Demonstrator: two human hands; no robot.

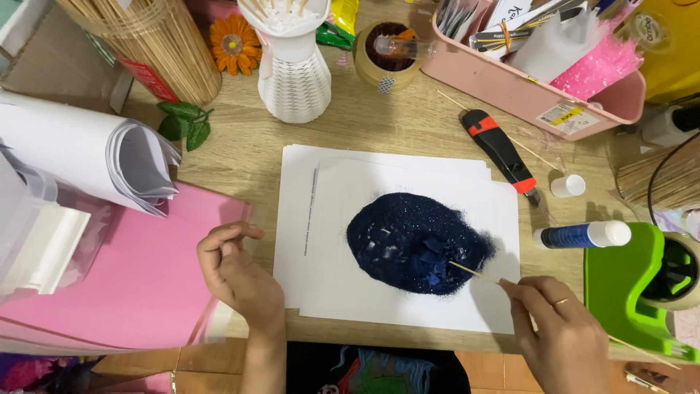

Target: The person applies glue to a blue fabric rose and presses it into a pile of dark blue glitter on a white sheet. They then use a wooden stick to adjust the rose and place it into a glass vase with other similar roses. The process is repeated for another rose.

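Note:
A heap of dark blue glitter (pixel 408 237) lies on a stack of white paper sheets (pixel 321 241) on the wooden table. A small dark blue flower shape (pixel 435 257) sits in the glitter at its right side. My right hand (pixel 558 332) pinches a thin wooden skewer (pixel 474 273) whose tip goes into that flower. My left hand (pixel 237 273) rests at the left edge of the white sheets, fingers loosely curled, holding nothing, partly over a pink sheet (pixel 138 277).
A black and red utility knife (pixel 499 149), a white cap (pixel 567 186) and a glue stick (pixel 582 235) lie right of the paper. A green tape dispenser (pixel 627 288), pink tray (pixel 510 87), white vase (pixel 294 69), skewer tub (pixel 157 44) and rolled papers (pixel 95 157) ring the table.

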